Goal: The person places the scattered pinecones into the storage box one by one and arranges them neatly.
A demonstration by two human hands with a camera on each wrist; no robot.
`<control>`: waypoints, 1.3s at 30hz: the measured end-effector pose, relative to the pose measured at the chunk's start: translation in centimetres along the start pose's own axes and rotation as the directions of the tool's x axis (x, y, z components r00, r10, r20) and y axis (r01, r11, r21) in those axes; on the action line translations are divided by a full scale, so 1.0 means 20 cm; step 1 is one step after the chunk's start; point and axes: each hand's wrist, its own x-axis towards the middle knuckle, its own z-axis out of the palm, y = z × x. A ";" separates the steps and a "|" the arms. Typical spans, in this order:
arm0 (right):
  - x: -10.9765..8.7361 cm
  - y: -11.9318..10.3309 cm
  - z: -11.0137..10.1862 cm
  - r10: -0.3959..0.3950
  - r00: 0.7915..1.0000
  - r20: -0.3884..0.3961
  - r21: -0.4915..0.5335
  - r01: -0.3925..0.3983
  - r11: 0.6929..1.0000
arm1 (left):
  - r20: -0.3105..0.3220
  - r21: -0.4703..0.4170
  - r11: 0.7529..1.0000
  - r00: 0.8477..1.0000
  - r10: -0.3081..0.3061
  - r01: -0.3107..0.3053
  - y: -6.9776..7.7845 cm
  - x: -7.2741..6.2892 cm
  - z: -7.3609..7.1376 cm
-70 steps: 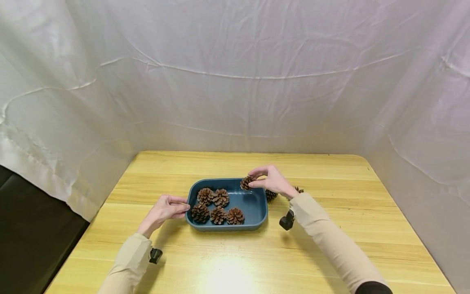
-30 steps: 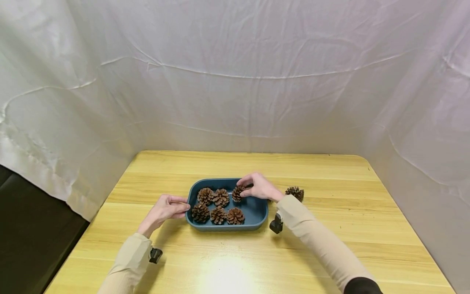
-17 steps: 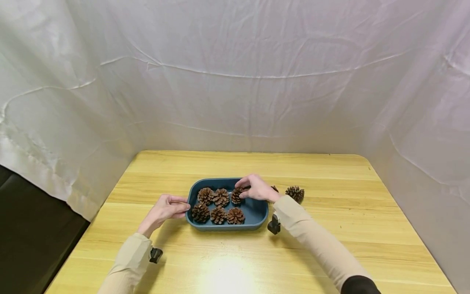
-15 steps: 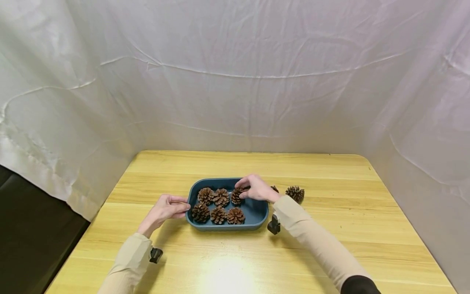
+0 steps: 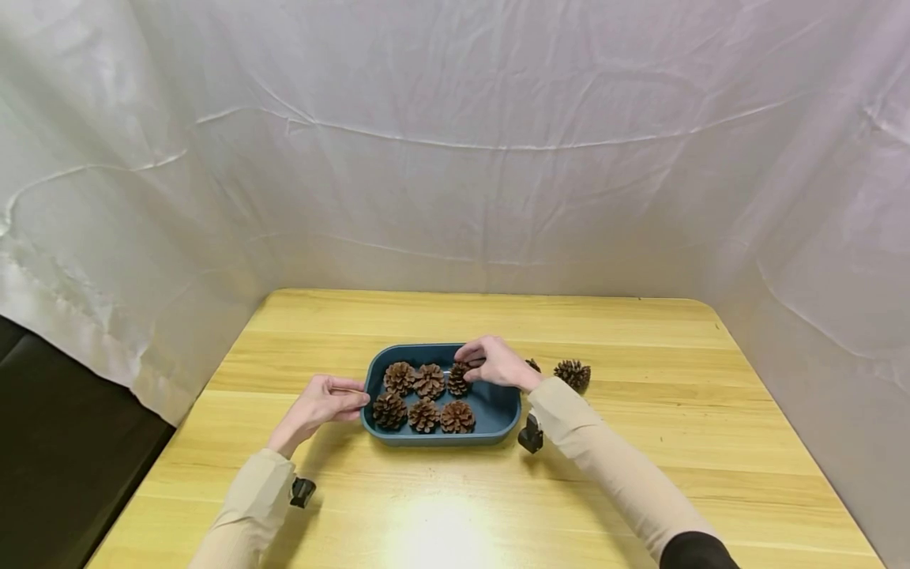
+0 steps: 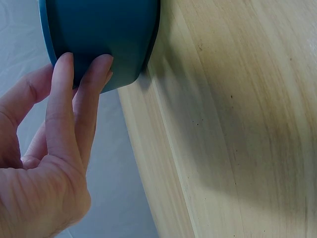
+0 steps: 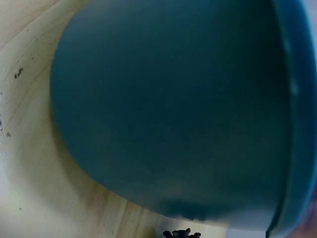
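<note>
A dark blue rectangular tray (image 5: 444, 440) with rounded corners stands on the table, holding several brown pine cones in two rows. My left hand (image 5: 317, 411) grips the tray's left end; in the left wrist view its thumb is over the rim and fingers press the outer wall. My right hand (image 5: 498, 363) reaches over the tray's right end. Its thumb and fingers pinch a pine cone (image 5: 457, 381) at the right of the back row. Pine cones (image 5: 458, 417) fill the front row beside it. In the right wrist view the tray's wall hides most of the hand.
Right of the tray, a loose pine cone (image 5: 572, 374) lies on the wooden table (image 5: 640, 442). Another pine cone (image 5: 532, 365) is mostly hidden behind my right wrist. White cloth (image 5: 483, 158) hangs behind and at the sides.
My right hand has carried the pine cone left and down from the tray's back right rim into the back row, then stayed nearly still. The left hand has kept its hold on the tray.
</note>
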 end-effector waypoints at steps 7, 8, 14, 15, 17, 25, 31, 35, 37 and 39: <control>-0.01 0.00 -0.01 -0.022 1.000 -0.011 0.000 0.022 1.000 | 0.006 -0.002 1.000 1.000 0.006 -0.006 -0.01 0.00 0.00; -0.01 -0.01 -0.01 -0.023 1.000 -0.011 -0.001 0.023 1.000 | 0.006 -0.002 1.000 1.000 0.006 -0.006 -0.01 0.00 -0.01; -0.01 -0.01 -0.01 -0.033 0.999 -0.011 0.000 0.033 0.999 | -0.003 0.004 1.000 1.000 0.006 -0.006 -0.01 0.00 0.00; -0.01 -0.01 -0.01 -0.034 0.999 -0.010 0.000 0.034 0.999 | -0.004 0.005 1.000 1.000 0.006 -0.006 -0.01 0.00 0.00; -0.01 -0.01 -0.01 -0.037 0.999 -0.010 0.000 0.037 0.999 | -0.003 0.007 1.000 1.000 0.007 -0.007 -0.01 0.00 0.00; -0.01 0.00 -0.02 -0.041 0.999 -0.012 0.009 0.041 0.999 | -0.003 0.006 1.000 1.000 0.006 -0.006 -0.01 0.00 0.00; -0.02 -0.01 -0.02 -0.047 0.999 -0.016 0.008 0.047 0.999 | -0.002 0.007 1.000 1.000 0.004 -0.004 -0.01 0.00 0.00; -0.04 -0.01 -0.03 -0.055 0.998 -0.037 0.022 0.056 0.998 | -0.001 0.001 1.000 1.000 0.003 -0.003 -0.01 0.00 0.00; -0.05 -0.01 -0.04 -0.066 0.996 -0.057 0.033 0.068 0.997 | -0.002 -0.002 1.000 1.000 0.002 -0.002 -0.01 0.00 0.00; -0.06 -0.01 -0.04 -0.087 0.992 -0.086 0.043 0.091 0.995 | -0.001 -0.003 1.000 1.000 0.000 0.000 -0.01 0.00 0.00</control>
